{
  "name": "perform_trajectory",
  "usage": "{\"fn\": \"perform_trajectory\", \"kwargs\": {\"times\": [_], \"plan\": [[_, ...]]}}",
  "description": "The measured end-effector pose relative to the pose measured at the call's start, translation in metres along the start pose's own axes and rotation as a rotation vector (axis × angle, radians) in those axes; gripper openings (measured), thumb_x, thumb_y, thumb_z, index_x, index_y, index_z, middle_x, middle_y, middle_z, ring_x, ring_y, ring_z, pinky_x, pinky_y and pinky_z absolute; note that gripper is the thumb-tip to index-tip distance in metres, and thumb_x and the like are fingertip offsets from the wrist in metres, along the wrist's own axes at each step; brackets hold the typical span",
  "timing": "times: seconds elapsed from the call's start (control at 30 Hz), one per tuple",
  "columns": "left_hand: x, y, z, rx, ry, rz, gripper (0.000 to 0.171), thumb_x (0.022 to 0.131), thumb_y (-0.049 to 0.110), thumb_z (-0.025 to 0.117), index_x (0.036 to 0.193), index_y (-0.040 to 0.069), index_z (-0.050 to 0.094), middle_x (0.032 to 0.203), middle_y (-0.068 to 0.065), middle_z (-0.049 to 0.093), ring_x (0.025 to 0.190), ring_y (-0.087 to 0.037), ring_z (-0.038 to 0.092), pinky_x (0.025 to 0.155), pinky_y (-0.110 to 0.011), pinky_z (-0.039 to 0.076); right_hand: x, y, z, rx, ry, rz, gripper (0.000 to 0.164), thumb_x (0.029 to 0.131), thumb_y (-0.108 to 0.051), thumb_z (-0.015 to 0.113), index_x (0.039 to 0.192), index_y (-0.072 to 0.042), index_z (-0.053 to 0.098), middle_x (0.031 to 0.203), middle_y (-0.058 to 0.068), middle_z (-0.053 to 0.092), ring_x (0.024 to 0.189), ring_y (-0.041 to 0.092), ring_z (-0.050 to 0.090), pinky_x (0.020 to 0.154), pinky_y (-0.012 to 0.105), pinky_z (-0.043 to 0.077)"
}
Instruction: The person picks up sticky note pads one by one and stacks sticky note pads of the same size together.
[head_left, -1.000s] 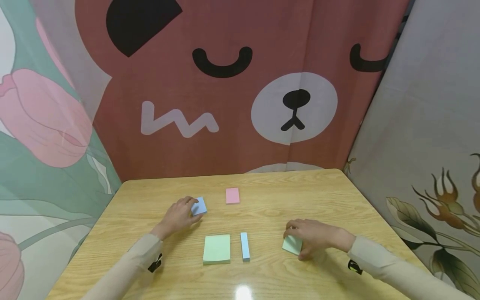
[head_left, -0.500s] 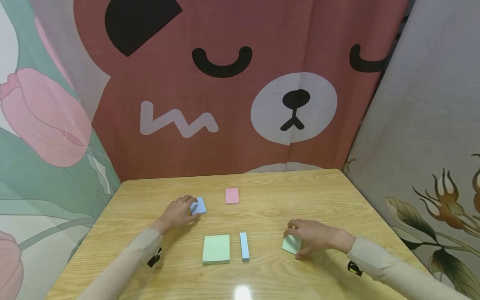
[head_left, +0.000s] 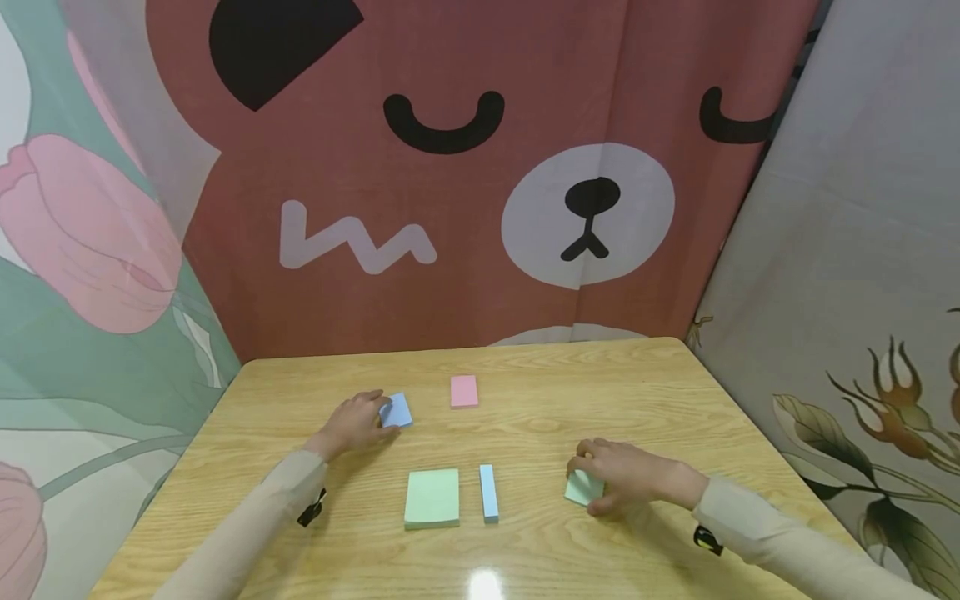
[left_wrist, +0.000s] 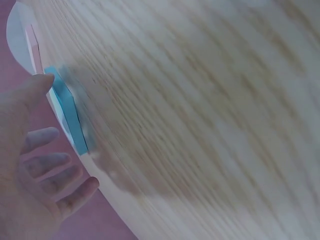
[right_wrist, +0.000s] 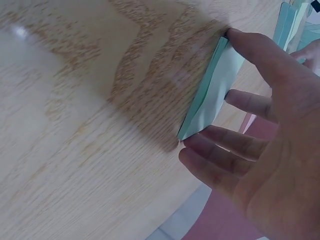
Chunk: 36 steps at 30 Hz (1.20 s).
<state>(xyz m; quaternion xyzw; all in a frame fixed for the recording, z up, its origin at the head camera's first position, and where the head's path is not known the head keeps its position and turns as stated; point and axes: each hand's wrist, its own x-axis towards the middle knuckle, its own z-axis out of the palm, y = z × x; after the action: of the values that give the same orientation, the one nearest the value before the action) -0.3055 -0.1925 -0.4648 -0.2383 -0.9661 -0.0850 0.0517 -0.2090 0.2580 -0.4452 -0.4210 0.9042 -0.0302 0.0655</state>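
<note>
Nearest my left hand [head_left: 354, 425] is a blue sticky-note pad [head_left: 397, 410] lying flat on the table. Its fingers are relaxed and spread at the pad's left side; in the left wrist view the thumb reaches the near end of the blue pad [left_wrist: 69, 110]. On the right, my right hand [head_left: 626, 473] holds a small pale green sticky-note pad [head_left: 583, 489] by its edges. In the right wrist view the thumb is at one end of that pad [right_wrist: 212, 90] and curled fingers are at the other. Part of each pad is hidden by the hand.
Between the hands, a larger green sticky-note pad [head_left: 432, 498] lies beside a narrow blue strip pad [head_left: 489, 493]. Farther back is a pink pad [head_left: 464, 392]. The wooden table [head_left: 525, 567] meets a bear-print curtain [head_left: 465, 308] behind, with patterned cloths at both sides.
My left hand has drawn slightly back from the blue pad, its thumb shifting left. The right thumb has moved a little closer to the small green pad. The pads have hardly moved.
</note>
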Motion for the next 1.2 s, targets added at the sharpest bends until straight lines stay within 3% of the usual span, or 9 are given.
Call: {"fn": "perform_trajectory", "kwargs": {"times": [0.3, 0.9, 1.2], "plan": [[-0.0001, -0.0096, 0.0059, -0.010, -0.025, 0.003, 0.059, 0.077, 0.048, 0.061, 0.116, 0.004, 0.056, 0.128, -0.020, 0.043, 0.111, -0.035, 0.045, 0.084, -0.052, 0.039, -0.0006, -0.0027, -0.0004, 0.004, 0.009, 0.018, 0.051, 0.073, -0.049, 0.065, 0.114, -0.022, 0.051, 0.110, 0.003, 0.045, 0.088, 0.013, 0.044, 0.063, 0.025, 0.043], [-0.0003, -0.0101, 0.0044, -0.091, -0.048, 0.007, 0.055, 0.077, 0.044, 0.063, 0.113, 0.003, 0.057, 0.127, -0.019, 0.044, 0.110, -0.033, 0.047, 0.086, -0.051, 0.038, 0.0017, -0.0048, 0.0012, 0.043, 0.004, 0.048, 0.046, 0.074, -0.039, 0.067, 0.113, -0.021, 0.049, 0.103, 0.002, 0.043, 0.083, 0.011, 0.043, 0.059, 0.020, 0.041], [0.0010, -0.0091, 0.0069, -0.073, -0.037, -0.031, 0.053, 0.075, 0.048, 0.064, 0.107, 0.007, 0.055, 0.118, -0.015, 0.049, 0.101, -0.028, 0.048, 0.081, -0.047, 0.040, 0.0017, -0.0050, 0.0039, -0.034, 0.033, 0.004, 0.048, 0.074, -0.037, 0.065, 0.118, -0.020, 0.052, 0.108, 0.012, 0.045, 0.085, 0.017, 0.044, 0.056, 0.020, 0.042]]}}
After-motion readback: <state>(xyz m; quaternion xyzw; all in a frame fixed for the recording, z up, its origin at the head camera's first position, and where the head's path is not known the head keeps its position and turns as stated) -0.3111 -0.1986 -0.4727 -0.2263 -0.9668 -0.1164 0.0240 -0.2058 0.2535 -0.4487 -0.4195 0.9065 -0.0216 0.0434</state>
